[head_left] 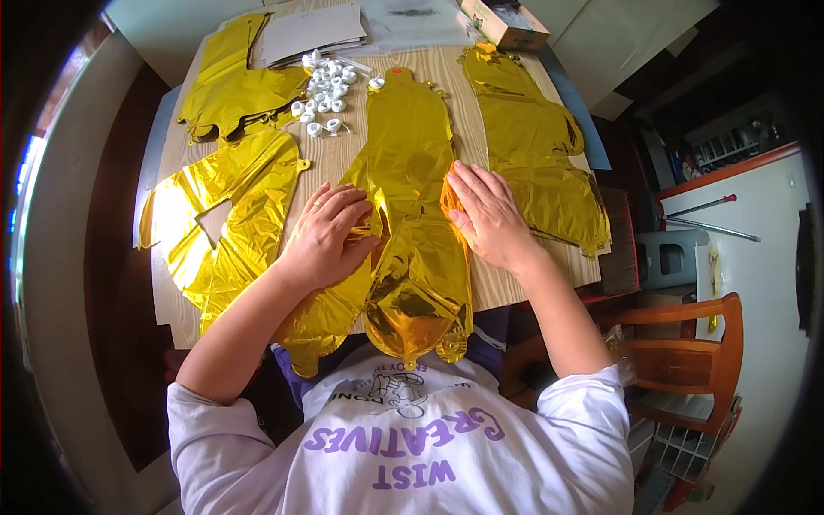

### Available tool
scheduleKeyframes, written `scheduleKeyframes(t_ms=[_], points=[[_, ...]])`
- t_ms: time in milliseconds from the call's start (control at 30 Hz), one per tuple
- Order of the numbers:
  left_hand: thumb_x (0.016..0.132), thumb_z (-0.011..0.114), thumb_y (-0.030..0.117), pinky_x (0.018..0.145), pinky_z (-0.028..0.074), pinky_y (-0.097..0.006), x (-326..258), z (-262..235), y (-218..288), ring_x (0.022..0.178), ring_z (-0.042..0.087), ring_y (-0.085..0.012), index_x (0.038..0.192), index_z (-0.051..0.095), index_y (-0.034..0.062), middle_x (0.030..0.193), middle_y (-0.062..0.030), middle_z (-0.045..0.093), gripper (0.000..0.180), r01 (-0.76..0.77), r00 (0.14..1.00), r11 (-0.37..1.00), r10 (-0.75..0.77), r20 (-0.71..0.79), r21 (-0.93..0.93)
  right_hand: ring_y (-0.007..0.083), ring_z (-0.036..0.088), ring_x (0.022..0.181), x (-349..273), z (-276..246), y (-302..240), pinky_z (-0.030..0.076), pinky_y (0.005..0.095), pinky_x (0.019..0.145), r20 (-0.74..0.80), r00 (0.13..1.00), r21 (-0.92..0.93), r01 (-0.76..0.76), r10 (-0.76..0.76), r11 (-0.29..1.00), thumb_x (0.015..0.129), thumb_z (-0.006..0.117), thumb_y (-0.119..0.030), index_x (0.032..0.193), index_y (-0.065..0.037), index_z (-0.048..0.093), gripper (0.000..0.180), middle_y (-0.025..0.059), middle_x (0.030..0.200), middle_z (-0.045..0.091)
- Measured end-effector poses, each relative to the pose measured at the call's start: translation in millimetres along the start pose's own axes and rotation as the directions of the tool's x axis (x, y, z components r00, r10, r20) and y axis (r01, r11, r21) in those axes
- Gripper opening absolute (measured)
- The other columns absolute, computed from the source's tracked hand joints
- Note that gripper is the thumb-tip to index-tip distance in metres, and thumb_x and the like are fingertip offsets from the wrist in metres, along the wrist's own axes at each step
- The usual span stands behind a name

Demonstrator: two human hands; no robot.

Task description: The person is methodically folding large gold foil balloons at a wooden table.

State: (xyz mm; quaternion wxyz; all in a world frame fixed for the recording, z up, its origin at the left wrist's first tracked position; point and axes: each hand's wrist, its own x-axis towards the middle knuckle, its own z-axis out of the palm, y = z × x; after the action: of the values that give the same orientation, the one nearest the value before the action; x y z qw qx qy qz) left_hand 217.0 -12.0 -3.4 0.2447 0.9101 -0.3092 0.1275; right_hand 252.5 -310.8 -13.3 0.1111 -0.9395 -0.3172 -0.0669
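A flat gold foil balloon [410,129] lies lengthwise in front of me, its near end hanging past the table edge over my lap. My left hand [330,232] is on its left side, fingers curled over a creased edge with the thumb against the foil. On the opposite side my right hand [491,215] holds a raised, orange-tinted fold, fingers fairly straight and close together. The foil between both hands is wrinkled lengthwise. Under my left wrist, more gold foil reaches down to the table edge. Parts of both folds are hidden by my fingers.
More gold foil balloons lie at the far left [227,94], near left [249,197] and right [532,129]. White ribbon rolls [324,90] cluster beyond my left hand. Grey sheets [313,34] and a cardboard box [506,24] sit at the back. A wooden chair [687,343] stands right.
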Motion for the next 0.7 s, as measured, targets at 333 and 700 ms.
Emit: scheduleKeyframes(t_ms=[333,700], points=[[0.08,0.075,0.025,0.109,0.037,-0.051,0,0,1,0.12,0.053,-0.0367,0.12,0.061,0.0032,0.123,-0.0162,0.058,0.048,-0.042,0.999,0.998,0.042,-0.008,0.036,0.0322,0.031,0.142,1,-4,0,0.022,0.0444,0.118,0.026,1.0,-0.056,0.014,-0.012,0.998,0.102,0.046,-0.032,0.148,-0.001,0.036,0.057,0.0156,0.155,0.034],[0.084,0.071,0.026,0.109,0.035,-0.051,24,-5,2,0.124,0.05,-0.0366,0.126,0.057,0.0014,0.127,-0.0182,0.057,0.051,-0.023,1.0,0.996,0.024,-0.01,0.086,0.0352,0.032,0.141,11,-2,11,0.021,0.0465,0.118,-0.017,1.0,0.024,-0.02,0.021,1.0,0.102,0.044,-0.038,0.147,-0.002,0.039,0.058,0.0188,0.153,0.036]])
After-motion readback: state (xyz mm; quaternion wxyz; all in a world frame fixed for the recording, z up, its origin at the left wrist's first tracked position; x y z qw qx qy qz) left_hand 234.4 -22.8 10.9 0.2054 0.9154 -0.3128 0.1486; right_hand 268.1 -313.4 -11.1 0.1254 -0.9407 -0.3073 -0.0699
